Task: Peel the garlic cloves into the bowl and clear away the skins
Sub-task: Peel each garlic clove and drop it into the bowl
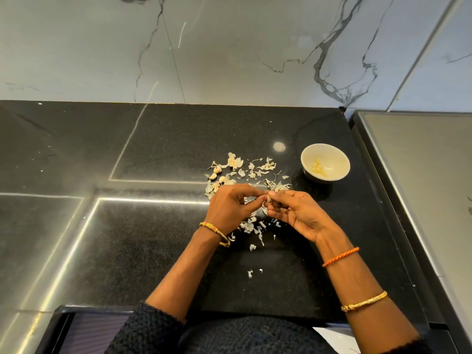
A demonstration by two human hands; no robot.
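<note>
Over the black counter, my left hand [231, 209] and my right hand [293, 213] meet fingertip to fingertip and pinch one small garlic clove [268, 198] between them. A white bowl [339, 159] with several peeled cloves [318, 167] inside stands to the right, apart from my hands. Unpeeled cloves [217, 172] lie at the left of a scatter of papery skins [258, 168] just beyond my fingers. More skins [251, 227] lie under and behind my hands.
The black stone counter [158, 238] runs left and toward me; a marble wall [229, 47] rises behind it. A grey steel surface [421, 175] borders the counter on the right. Stray skin flakes [250, 273] lie near my forearms.
</note>
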